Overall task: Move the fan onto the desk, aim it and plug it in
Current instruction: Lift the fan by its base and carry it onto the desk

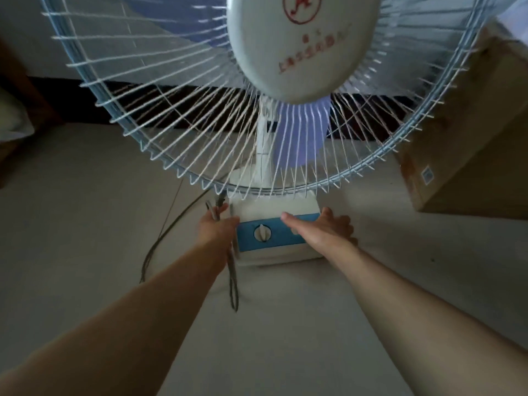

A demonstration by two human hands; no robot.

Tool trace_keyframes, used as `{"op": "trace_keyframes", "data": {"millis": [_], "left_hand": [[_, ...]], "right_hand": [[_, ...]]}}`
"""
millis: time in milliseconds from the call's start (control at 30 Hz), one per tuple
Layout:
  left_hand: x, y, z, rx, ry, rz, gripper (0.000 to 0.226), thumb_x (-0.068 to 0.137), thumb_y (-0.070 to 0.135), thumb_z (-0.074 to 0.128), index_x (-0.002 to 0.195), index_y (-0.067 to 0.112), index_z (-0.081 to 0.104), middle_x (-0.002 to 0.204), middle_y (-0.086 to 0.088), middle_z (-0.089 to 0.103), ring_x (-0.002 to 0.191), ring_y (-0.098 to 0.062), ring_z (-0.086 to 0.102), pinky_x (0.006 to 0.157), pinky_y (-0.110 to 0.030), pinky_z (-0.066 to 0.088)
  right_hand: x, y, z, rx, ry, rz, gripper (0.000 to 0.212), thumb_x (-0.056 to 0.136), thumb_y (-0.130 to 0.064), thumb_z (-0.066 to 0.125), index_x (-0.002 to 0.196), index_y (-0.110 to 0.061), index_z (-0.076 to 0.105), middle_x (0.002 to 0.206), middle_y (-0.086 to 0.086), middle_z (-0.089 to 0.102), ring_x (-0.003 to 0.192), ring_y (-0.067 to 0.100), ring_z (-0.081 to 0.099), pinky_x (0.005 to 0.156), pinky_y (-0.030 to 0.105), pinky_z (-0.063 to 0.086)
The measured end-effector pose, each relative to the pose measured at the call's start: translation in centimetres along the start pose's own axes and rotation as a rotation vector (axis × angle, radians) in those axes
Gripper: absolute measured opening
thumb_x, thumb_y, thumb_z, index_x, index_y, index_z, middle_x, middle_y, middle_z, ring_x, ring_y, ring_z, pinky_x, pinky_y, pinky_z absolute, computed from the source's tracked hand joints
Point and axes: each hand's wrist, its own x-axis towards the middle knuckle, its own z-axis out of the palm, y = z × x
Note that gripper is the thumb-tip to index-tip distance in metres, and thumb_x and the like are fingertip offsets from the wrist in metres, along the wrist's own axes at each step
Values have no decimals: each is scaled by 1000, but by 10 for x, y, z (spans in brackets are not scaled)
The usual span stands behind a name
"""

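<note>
A white table fan [274,207] with a pale blue wire cage [177,115], purple blades and a blue control panel with a white dial [262,232] fills the upper view. Its base sits or hovers just over the pale floor; I cannot tell which. My left hand [217,224] grips the left side of the base and also holds loops of the dark power cord [233,281], which hang below it. My right hand [323,228] clasps the right side of the base, thumb lying across the blue panel. The plug is not visible.
A brown cardboard box [463,155] stands close on the right, behind the cage. Dark furniture and a pale cushion [14,115] sit at the far left. More cord [171,224] trails over the pale floor to the left of the base.
</note>
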Motion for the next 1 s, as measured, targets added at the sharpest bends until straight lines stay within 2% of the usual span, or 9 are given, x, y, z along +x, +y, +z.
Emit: {"op": "trace_keyframes", "data": {"millis": [133,267,367,433,533,667,800,933,1000], "left_hand": [[12,-3,2,37,-11,10,37,82,7,63,118,14,61,83,-5,62,57,-12,54,40,-18,42],[20,-3,4,68,-24,46,34,81,12,67,114,15,62,87,-6,65,60,-12,57,45,-20,47],[24,-8,4,128,-37,57,32,82,25,68,112,16,62,97,-8,68,81,-24,66,72,-33,57],[24,-10,7,235,-13,94,35,81,37,68,105,13,63,97,-8,68,88,-26,65,80,-36,55],[22,-9,17,450,44,130,49,77,49,67,101,7,61,90,-6,60,83,-25,58,76,-32,50],[18,-4,24,450,37,45,49,72,51,71,87,7,56,91,-12,62,80,-29,61,70,-34,53],[12,-4,23,391,23,-7,54,72,50,70,97,4,58,102,-15,65,87,-32,65,74,-38,57],[2,-5,20,353,17,-33,63,73,51,69,109,2,56,107,-16,63,85,-30,62,57,-31,49],[-2,-6,18,346,15,-39,65,74,51,69,113,2,54,107,-15,61,82,-28,59,59,-31,47]], "right_hand": [[19,-9,7,63,33,37,104,58,-87,43,132,-13,39,134,15,38,126,33,38,98,44,36],[33,-19,16,188,123,41,98,62,-81,50,125,-6,47,130,17,48,120,34,47,91,39,43],[36,-15,21,167,185,-12,99,61,-79,54,124,-3,45,129,17,51,119,35,49,91,40,45],[38,-13,20,186,188,-21,102,60,-79,57,125,-2,45,130,17,51,120,35,49,92,40,46],[38,-12,18,195,174,-9,106,57,-80,60,126,-1,44,131,17,50,120,35,50,93,40,47],[38,-12,18,191,169,-20,108,53,-82,60,122,1,50,126,17,56,117,35,54,94,42,50],[33,-7,17,152,162,-63,104,57,-81,59,119,2,54,122,18,58,114,35,56,94,43,50],[24,1,16,191,126,-80,104,55,-80,60,118,1,53,120,16,60,112,34,58,92,42,51],[18,5,15,203,119,-100,105,56,-80,61,121,2,50,123,17,58,112,34,57,90,39,51]]}}
